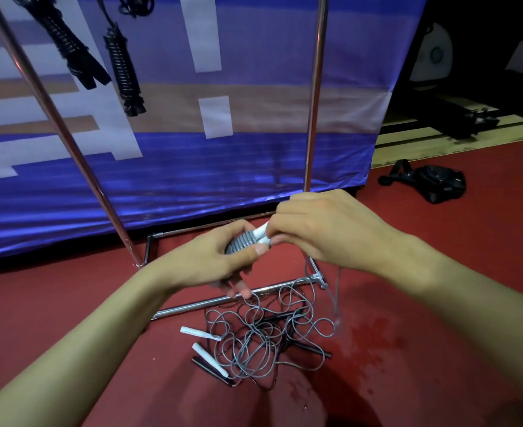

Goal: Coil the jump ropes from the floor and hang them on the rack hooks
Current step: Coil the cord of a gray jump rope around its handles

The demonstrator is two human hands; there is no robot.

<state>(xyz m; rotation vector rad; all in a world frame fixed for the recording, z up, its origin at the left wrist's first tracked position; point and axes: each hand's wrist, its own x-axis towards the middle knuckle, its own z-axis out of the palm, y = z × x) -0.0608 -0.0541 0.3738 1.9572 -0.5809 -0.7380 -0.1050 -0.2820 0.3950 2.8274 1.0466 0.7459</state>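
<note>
My left hand [223,260] grips a pair of white handles wound with grey rope [244,240]. My right hand [324,229] pinches the grey cord at the handles' far end, and the loose cord trails down from it to the floor. Below my hands a tangle of grey and black jump ropes [269,337] lies on the red floor, with white handles [198,332] and black handles at its left. Two coiled black ropes [124,69] hang from the rack at the upper left.
The metal rack's poles [314,97] rise in front of a blue and white banner [223,143], and its base bars [229,298] lie on the floor beside the tangle. A black bag [432,183] sits on the floor at the right.
</note>
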